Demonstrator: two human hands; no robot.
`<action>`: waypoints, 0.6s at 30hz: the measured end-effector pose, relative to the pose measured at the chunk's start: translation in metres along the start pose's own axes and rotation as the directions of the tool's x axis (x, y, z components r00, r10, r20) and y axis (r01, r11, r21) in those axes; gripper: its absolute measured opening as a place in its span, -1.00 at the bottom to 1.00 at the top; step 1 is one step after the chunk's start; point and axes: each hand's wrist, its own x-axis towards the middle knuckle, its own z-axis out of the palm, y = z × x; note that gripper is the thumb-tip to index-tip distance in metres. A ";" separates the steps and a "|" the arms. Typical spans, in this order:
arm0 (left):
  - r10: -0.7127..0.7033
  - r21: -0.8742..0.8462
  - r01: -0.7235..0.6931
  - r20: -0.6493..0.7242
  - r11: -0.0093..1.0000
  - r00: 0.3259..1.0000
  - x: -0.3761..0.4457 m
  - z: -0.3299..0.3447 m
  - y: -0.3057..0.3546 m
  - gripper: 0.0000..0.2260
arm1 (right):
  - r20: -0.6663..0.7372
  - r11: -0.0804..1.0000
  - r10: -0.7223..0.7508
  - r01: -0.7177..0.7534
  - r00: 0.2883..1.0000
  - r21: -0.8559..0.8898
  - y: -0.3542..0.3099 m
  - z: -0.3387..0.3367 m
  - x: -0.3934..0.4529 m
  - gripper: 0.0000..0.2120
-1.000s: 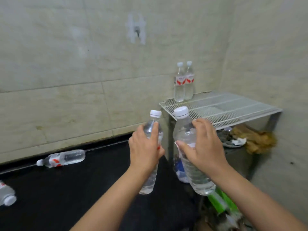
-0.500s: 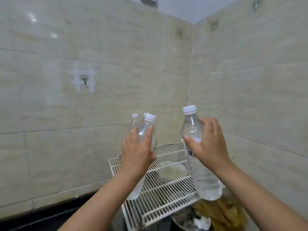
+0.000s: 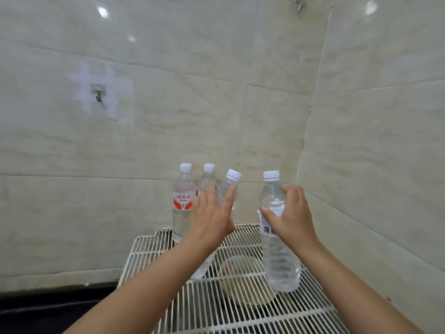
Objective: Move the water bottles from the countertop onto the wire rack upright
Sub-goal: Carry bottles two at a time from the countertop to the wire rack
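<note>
My left hand (image 3: pixel 212 218) grips a clear water bottle (image 3: pixel 230 186) with a white cap, tilted to the right, its base low over the white wire rack (image 3: pixel 240 309). My right hand (image 3: pixel 292 213) grips a larger clear bottle (image 3: pixel 279 261) upright, its base at the rack's wires on the right. Two more bottles stand upright at the rack's back left corner: one with a red label (image 3: pixel 183 201) and one behind it (image 3: pixel 208 177), partly hidden by my left hand.
Tiled walls meet in a corner right behind the rack. A round bowl-like object (image 3: pixel 240 280) shows through the wires under the rack. The black countertop (image 3: pixel 48 314) lies at the lower left. A small hook (image 3: pixel 98 92) sticks out of the wall.
Both hands have carried their bottles forward and down over the rack. The view has closed in on the rack, and the two standing bottles now appear just beyond my left hand.
</note>
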 end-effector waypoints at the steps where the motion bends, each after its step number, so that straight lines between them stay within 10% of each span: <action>1: -0.016 0.021 0.016 0.013 1.000 1.000 0.005 0.007 0.004 -0.03 | 0.022 1.000 -0.004 0.003 1.000 0.027 0.011 0.006 0.006 -0.53; 10: -0.218 0.006 0.225 0.276 0.974 0.936 0.055 0.051 0.031 -0.28 | 0.114 0.984 -0.001 -0.020 0.993 0.180 0.068 0.061 0.060 -0.46; 18: -0.241 0.069 0.235 0.106 0.970 0.965 0.071 0.110 0.037 -0.12 | 0.037 0.983 0.067 -0.073 0.997 0.167 0.081 0.096 0.072 -0.47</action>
